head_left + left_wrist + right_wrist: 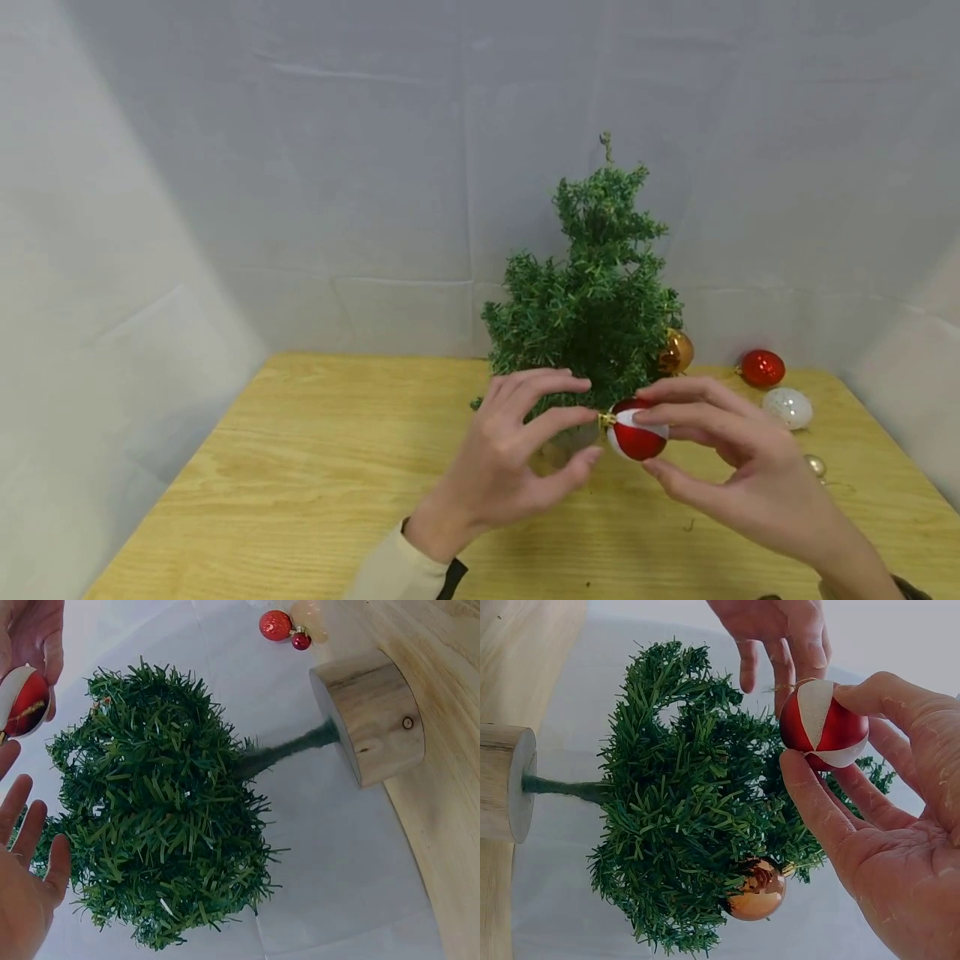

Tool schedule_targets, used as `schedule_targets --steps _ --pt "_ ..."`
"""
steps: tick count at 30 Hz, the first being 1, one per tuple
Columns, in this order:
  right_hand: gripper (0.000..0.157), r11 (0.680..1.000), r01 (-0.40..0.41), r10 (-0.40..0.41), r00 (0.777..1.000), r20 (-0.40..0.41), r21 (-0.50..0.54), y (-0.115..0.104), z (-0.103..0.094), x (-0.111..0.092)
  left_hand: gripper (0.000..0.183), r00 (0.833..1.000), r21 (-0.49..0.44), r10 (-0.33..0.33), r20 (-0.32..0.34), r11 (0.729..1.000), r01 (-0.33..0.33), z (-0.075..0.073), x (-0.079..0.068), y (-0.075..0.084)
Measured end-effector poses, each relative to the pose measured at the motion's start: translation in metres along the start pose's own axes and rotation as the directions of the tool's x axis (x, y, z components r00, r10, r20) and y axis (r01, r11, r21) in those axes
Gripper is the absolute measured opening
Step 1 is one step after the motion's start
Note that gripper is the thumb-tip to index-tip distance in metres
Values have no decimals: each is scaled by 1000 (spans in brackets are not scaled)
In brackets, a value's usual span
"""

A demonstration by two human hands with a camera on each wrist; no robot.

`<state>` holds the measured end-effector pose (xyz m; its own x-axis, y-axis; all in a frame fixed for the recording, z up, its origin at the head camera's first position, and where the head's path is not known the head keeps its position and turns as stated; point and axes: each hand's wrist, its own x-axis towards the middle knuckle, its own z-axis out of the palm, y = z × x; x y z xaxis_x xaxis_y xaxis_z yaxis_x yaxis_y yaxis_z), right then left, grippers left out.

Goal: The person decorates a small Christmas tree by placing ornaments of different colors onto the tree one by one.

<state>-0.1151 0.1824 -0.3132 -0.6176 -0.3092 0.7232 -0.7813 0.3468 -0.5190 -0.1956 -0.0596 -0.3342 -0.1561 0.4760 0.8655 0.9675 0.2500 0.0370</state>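
Note:
A red and white Christmas ball (637, 440) with a gold cap is held between the thumb and fingers of my right hand (750, 462). In the right wrist view the ball (826, 724) sits at the fingertips, its thin gold string partly visible. My left hand (510, 450) has its fingers extended, the index fingertip at the gold cap; whether it touches cannot be told. Behind both hands stands a small artificial Christmas tree (592, 292). An orange-gold ball (757, 891) hangs on the tree's right side. The tree's round wooden base (382, 716) shows in the left wrist view.
On the table (315, 467), to the right, lie a red ball (762, 368), a white ball (789, 408) and a small pale gold ball (815, 465). A small hook-like piece (688, 525) lies near the right hand. A white cloth (360, 167) hangs behind.

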Motion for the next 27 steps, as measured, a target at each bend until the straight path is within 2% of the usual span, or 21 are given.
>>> schedule_targets --steps 6,14,21,27 --pt "57 1000 3 -3 1000 1 12 0 2 0 21 1000 -19 -23 -21 1000 22 2 0 2" --pt "58 1000 1 -1 1000 14 5 0 3 -2 7 998 -36 -46 -51 998 44 4 2 4" --pt "60 999 12 -12 1000 12 -31 -1 2 -2 11 995 -41 -63 -74 997 60 1 1 2" --pt "65 997 -18 20 1000 20 -68 -3 2 -4 10 993 -41 -61 -101 998 57 -1 -1 0"
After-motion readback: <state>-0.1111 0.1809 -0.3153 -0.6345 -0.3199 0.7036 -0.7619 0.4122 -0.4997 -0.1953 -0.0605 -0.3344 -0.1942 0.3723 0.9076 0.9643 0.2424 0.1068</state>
